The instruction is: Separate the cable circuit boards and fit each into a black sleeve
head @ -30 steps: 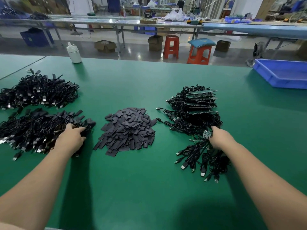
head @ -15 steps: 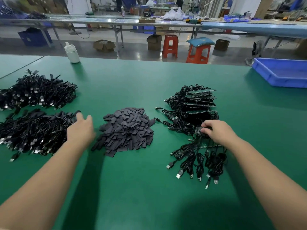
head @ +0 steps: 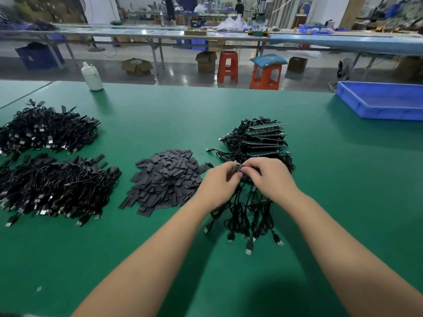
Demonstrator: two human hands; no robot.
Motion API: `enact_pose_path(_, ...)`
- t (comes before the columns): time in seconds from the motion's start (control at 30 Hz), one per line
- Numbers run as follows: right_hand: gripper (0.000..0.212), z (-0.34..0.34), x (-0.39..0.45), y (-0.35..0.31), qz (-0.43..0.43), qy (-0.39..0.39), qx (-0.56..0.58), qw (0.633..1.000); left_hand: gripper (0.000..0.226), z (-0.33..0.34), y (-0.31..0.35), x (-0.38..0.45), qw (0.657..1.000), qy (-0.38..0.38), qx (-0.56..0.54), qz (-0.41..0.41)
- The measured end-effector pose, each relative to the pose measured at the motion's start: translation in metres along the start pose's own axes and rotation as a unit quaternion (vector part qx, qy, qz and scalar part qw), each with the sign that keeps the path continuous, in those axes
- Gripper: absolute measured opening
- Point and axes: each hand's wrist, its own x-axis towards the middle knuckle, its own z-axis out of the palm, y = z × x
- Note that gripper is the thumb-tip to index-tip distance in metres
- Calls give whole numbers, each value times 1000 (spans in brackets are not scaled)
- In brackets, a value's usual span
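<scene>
over the cables, both hands [head: 247, 177] pinch one circuit board [head: 238, 167]

white bottle [head: 92, 76], blue tray [head: 380, 100], orange stools [head: 265, 74]

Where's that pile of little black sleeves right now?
In the head view, the sleeves lie mid-table, just left of the left hand, between the cable heap on the left and the board stack on the right.

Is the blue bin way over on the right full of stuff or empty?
Empty, as far as shows. The blue bin shows only bare blue floor inside its rim; its right end runs out of the picture, so that part cannot be told.
</scene>
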Motion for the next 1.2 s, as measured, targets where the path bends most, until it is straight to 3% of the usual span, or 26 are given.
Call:
enact_pose_path(0.17, 16, -3, -8, 0, 20, 93, 51, 994, 33, -12, 2, -1, 1000, 10, 16, -5)
enact_pose_path(0.37, 21, -10, -9, -8, -4, 83, 39, 996, 26, -23, 13, -4, 961, 42, 252, 109)
enact_pose_path(0.57, 20, -22, -8, -12, -41, 28, 29, 998, 23, -30, 22, -8, 992, 21, 94, 84)
enact_pose_path(0.77, 19, -21, -10, -10, -32, 20, 16, 999, 32, -24, 24, -5, 992, 19, 116, 53)
enact_pose_path(1.2, 21, -17, -6, -10, 29, 31, -39, 998, 24, 4, 22, -14, 985, 155, 71, 23)
